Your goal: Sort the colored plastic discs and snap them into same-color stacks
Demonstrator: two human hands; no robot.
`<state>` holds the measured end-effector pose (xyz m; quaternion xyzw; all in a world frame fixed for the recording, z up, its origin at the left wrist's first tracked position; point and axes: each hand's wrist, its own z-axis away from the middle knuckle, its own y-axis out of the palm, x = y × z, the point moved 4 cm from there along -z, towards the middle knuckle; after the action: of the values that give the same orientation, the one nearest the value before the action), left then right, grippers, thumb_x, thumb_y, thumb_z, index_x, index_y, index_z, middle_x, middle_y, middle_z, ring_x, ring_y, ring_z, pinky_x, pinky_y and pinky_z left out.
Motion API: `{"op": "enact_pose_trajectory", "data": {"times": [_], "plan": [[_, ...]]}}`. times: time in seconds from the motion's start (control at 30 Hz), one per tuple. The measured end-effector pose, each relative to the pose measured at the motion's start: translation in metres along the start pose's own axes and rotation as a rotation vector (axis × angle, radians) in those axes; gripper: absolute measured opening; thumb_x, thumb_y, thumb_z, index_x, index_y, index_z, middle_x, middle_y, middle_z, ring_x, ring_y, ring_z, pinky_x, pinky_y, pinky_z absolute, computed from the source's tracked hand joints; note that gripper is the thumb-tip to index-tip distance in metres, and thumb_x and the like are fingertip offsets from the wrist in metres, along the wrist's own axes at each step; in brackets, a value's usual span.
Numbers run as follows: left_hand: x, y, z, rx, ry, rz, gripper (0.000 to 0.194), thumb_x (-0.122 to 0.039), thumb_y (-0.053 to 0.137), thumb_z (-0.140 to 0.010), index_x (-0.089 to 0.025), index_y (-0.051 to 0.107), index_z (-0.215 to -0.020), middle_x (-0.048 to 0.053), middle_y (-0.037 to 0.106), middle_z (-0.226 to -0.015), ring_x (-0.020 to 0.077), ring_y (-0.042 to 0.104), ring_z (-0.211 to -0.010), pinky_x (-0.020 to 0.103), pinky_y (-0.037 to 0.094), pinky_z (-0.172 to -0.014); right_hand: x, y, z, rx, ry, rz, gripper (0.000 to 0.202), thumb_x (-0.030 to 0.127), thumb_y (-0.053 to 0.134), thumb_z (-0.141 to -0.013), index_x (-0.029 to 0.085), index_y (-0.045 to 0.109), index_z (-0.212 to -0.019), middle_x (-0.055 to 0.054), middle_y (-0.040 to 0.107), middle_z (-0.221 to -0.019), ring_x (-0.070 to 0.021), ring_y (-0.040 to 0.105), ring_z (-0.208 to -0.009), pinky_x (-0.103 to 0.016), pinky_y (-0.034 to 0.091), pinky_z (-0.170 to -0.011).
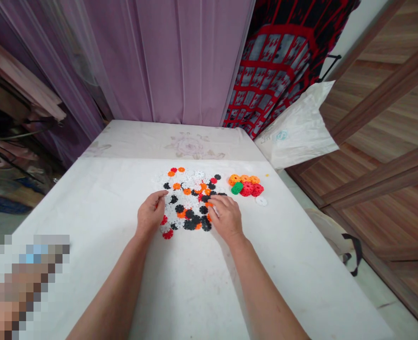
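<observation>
A loose pile of small notched plastic discs [191,203] in white, black, orange and red lies on the table between my two hands. My left hand [151,213] is at the pile's left edge, fingers bent and apart from the thumb, with no disc visible in it. Across from it, my right hand [226,218] rests at the right edge, its fingers stretched over the outer discs. Orange shows beside its fingertips and thumb, and whether they touch it is unclear. To the right sit grouped stacks of orange discs [244,179], red discs [252,189] and green discs [237,188].
A single white disc [261,201] lies right of the stacks. White cloth covers the table [191,293]. A white plastic bag [301,127] stands at its right edge. Purple curtains [180,61] hang behind, and a wooden cabinet [389,189] stands to the right.
</observation>
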<state>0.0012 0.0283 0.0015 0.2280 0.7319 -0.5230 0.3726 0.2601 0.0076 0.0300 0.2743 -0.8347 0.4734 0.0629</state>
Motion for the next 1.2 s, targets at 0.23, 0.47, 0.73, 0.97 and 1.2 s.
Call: {"op": "enact_pose_trajectory", "data": {"times": [0.23,0.47,0.73,0.97,1.2], "plan": [[0.0,0.002,0.0,0.033,0.007,0.039,0.039,-0.039,0.047,-0.087,-0.026,0.073,-0.113,0.001,0.072,-0.082,0.0177,0.069,-0.077,0.03,0.056,-0.073,0.034,0.026,-0.027,0.307,0.095,0.076,0.012,0.024,0.063,-0.089,0.023,0.071,-0.098,-0.006,0.075,-0.106,-0.0253,0.059,-0.107,-0.037,0.041,-0.089],[0.0,0.003,0.0,0.032,0.018,0.057,0.037,-0.039,0.048,-0.087,-0.026,0.073,-0.111,0.003,0.077,-0.098,0.0198,0.072,-0.089,0.033,0.056,-0.084,0.04,0.036,-0.042,0.43,0.179,0.141,0.018,0.026,0.064,-0.089,0.023,0.071,-0.105,-0.006,0.076,-0.104,-0.0261,0.06,-0.109,-0.037,0.04,-0.09],[-0.003,0.001,0.001,0.022,0.018,0.038,0.036,-0.036,0.048,-0.087,-0.027,0.074,-0.11,0.002,0.076,-0.095,0.0196,0.072,-0.091,0.033,0.056,-0.088,0.038,0.038,-0.042,0.363,0.189,0.045,0.021,0.021,0.065,-0.083,0.022,0.068,-0.104,-0.005,0.074,-0.098,-0.025,0.064,-0.102,-0.038,0.044,-0.09],[-0.006,0.0,0.001,0.012,0.02,0.058,0.035,-0.037,0.048,-0.087,-0.028,0.074,-0.108,0.002,0.077,-0.104,0.0199,0.072,-0.096,0.033,0.055,-0.09,-0.026,0.003,-0.008,-0.012,0.366,-0.349,0.039,0.033,0.065,-0.077,0.023,0.061,-0.114,-0.006,0.074,-0.104,-0.0195,0.068,-0.085,-0.036,0.055,-0.083],[-0.007,-0.001,0.002,0.03,0.025,0.033,0.035,-0.038,0.049,-0.086,-0.028,0.074,-0.108,0.002,0.077,-0.101,0.0201,0.072,-0.094,0.032,0.055,-0.089,-0.053,0.004,0.024,-0.067,0.446,-0.484,0.043,0.038,0.065,-0.077,0.024,0.058,-0.116,-0.005,0.074,-0.099,-0.0177,0.068,-0.077,-0.035,0.059,-0.076]]}}
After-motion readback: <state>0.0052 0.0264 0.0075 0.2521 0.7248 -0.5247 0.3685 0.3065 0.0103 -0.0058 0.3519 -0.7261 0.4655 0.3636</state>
